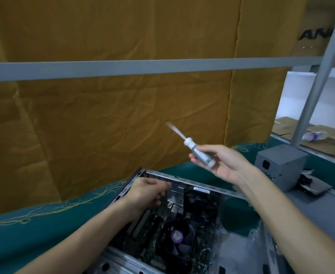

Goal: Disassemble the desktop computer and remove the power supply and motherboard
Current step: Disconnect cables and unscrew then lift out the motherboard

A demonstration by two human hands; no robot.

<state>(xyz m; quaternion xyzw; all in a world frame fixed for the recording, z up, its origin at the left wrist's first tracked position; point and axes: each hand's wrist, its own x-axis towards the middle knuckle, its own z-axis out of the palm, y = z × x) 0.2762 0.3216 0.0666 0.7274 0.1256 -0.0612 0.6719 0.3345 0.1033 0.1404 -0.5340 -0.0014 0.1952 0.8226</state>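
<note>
The open computer case (200, 184) lies on its side on a green cloth. Inside it sits the motherboard (156, 234) with a black cooler fan (179, 237) bearing a purple sticker. My left hand (148, 191) reaches into the case's far left corner, fingers curled; what they touch is hidden. My right hand (223, 163) is raised above the case and holds a white-handled screwdriver (199, 153), its blurred shaft pointing up and left. The grey power supply (281, 165) stands outside the case at the right.
A flat grey case panel (324, 212) lies at the right under the power supply. A yellow cloth (123, 119) hangs behind, crossed by a grey rail (143, 68). A grey post (320, 76), flattened cardboard (328, 139) and a crumpled plastic bottle (314, 135) are at far right.
</note>
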